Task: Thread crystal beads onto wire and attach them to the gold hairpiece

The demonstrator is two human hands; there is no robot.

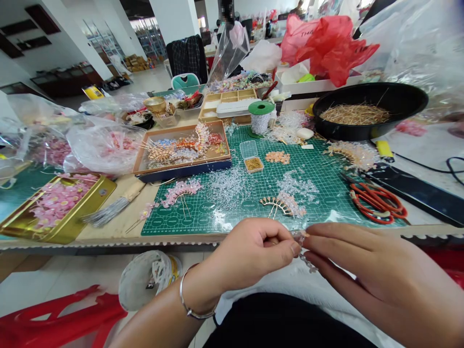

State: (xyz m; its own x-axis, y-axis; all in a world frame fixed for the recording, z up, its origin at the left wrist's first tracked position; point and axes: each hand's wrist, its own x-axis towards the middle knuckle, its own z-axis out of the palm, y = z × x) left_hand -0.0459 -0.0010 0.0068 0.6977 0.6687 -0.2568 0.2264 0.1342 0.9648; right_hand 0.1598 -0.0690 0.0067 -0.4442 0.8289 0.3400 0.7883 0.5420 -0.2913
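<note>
The left hand [259, 249] pinches a small beaded piece [308, 263] between thumb and bent forefinger, just off the near edge of the green mat [170, 224]. The piece looks clear, glassy and silvery, partly hidden. The right hand [377, 270] reaches it with straight fingers; I cannot tell whether they grip.

bare lane of green mat [329, 199] right of centre, loose clear beads [297, 187] on one side and red-handled tools [379, 197] on the other, black bowl [362, 131] blocking the upper right, spool [261, 123] upright at upper centre, open box [184, 170] in the way centre left
</note>
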